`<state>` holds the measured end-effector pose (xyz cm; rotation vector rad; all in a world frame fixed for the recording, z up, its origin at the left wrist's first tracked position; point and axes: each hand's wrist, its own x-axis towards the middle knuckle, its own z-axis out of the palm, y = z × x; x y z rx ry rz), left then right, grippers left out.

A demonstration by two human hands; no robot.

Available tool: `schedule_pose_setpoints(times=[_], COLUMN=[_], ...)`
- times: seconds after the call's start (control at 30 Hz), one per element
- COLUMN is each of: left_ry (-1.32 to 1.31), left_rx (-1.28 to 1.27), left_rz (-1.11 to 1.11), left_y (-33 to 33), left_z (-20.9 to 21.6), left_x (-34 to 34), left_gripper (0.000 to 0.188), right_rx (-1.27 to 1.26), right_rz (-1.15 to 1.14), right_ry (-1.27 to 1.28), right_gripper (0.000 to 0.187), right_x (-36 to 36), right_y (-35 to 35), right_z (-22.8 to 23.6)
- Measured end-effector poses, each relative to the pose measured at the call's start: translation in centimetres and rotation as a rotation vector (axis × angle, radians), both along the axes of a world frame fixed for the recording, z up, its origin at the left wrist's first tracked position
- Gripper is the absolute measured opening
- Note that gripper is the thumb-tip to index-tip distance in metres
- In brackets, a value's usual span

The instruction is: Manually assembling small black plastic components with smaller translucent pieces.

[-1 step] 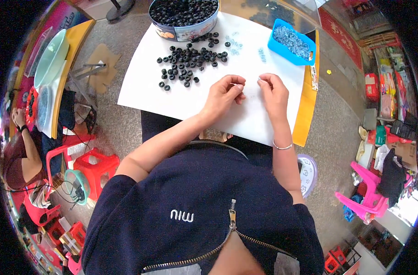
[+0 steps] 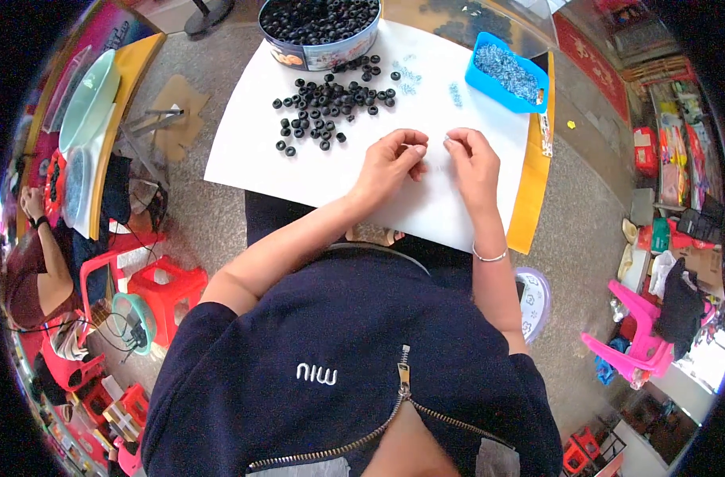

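Above the white tabletop (image 2: 243,151), my left hand (image 2: 390,163) has its thumb and fingertips pressed together in a pinch. My right hand (image 2: 474,163) faces it across a small gap, thumb and forefinger also closed. Something tiny and pale seems to show at the right fingertips, too small to name; what the left fingers hold is hidden. Beyond my left hand lie loose black ring-shaped pieces (image 2: 322,103), each with a hole. Small clear bluish pieces (image 2: 455,95) lie in little heaps past my hands. More of these fill a blue tray (image 2: 470,78) at the far right.
A round tin (image 2: 318,57) full of black pieces stands at the table's far edge. Yellow board (image 2: 529,207) edges the right side. At the left, another person's arm (image 2: 52,262) rests by a second table with a green basin (image 2: 92,103). A pink chair (image 2: 645,342) stands right.
My right fingertips have shifted very slightly left, toward my left hand. Nothing else has visibly changed.
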<state>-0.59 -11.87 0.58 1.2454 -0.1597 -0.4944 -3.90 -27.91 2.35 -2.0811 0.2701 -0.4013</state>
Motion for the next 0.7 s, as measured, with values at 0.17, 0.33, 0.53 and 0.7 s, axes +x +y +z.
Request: schedule_pose_setpoints(times=[0.17, 0.33, 0.53, 0.7], left_ry=[-0.043, -0.014, 0.021, 0.083], left_rx=[0.185, 0.166, 0.092, 0.025], left_rz=[-0.068, -0.115, -0.086, -0.042], left_y=[-0.6, -0.5, -0.6, -0.3], left_z=[1.2, 0.1, 0.3, -0.2], left_x=[0.5, 1.1, 1.0, 1.3], left_gripper=[0.020, 0.020, 0.019, 0.019], right_rx=[-0.085, 0.036, 0.219, -0.160], right_rz=[0.181, 0.202, 0.158, 0.309], right_ry=[-0.152, -0.081, -0.057, -0.134], right_gripper=[0.010, 0.012, 0.011, 0.013], right_x=[-0.7, -1.0, -0.6, 0.3], right_y=[1.2, 1.0, 0.3, 0.0], right_z=[0.7, 0.8, -0.5, -0.1])
